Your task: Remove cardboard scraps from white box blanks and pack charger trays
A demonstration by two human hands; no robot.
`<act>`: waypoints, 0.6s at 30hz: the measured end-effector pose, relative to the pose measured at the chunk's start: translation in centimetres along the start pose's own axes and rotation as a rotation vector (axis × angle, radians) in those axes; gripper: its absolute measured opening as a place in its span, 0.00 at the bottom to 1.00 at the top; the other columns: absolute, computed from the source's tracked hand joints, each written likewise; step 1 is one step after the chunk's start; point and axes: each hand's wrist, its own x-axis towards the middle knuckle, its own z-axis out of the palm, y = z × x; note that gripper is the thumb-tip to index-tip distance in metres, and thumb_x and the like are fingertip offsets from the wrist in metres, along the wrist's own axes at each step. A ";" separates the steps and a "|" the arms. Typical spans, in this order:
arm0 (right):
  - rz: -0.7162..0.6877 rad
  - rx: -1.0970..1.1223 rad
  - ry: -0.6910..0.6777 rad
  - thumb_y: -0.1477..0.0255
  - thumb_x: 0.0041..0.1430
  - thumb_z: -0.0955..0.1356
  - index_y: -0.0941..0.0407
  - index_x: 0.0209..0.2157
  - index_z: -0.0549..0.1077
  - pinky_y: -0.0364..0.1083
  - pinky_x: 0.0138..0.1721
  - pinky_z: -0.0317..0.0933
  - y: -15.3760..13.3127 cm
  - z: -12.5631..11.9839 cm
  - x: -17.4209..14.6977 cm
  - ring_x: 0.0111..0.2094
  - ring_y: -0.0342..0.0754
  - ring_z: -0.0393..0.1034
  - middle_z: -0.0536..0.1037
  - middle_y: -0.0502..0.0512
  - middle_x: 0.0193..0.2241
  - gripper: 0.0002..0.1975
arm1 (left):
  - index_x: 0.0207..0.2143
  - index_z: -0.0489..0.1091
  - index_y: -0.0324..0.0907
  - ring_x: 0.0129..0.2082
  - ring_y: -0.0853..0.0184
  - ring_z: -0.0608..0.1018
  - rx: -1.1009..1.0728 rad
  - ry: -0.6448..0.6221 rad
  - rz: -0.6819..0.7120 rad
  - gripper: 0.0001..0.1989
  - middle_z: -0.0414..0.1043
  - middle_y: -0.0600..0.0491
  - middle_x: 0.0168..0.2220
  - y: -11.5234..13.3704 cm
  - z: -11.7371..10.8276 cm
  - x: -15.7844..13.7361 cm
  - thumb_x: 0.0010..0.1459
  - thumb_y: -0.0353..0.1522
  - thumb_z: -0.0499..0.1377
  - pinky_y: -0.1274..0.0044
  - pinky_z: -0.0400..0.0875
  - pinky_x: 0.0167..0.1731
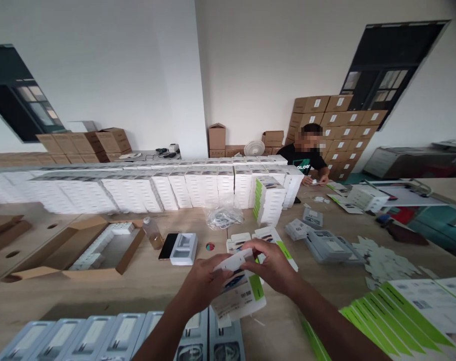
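Observation:
Between my two hands is a white and green printed cardboard box [237, 296], held tilted above the table. My left hand [203, 283] grips its left upper edge, thumb on the printed face. On the upper right edge, by the end flap, the fingers of my right hand [273, 263] are closed. Whether anything is inside the box cannot be seen. Just beyond lie more flat printed cartons [275, 240]. Below my forearms stand grey trays [226, 341] with coiled cables, partly hidden by my arms and the box.
Stacked white boxes [205, 185] form a long wall across the table. Left are an open brown carton [111, 250], a bottle [152, 233] and a white tray [184, 248]. Right are grey trays [329, 245] and green-edged cartons [386, 316]. A co-worker [306, 155] sits beyond.

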 end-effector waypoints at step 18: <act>0.150 0.215 0.003 0.71 0.50 0.73 0.54 0.33 0.74 0.41 0.28 0.57 -0.7 1.5 0.6 0.27 0.42 0.63 0.72 0.45 0.25 0.07 | 0.52 0.73 0.48 0.34 0.68 0.75 -0.152 0.031 -0.063 0.16 0.78 0.56 0.36 0.1 -0.4 -0.1 0.63 0.34 0.54 0.79 0.67 0.36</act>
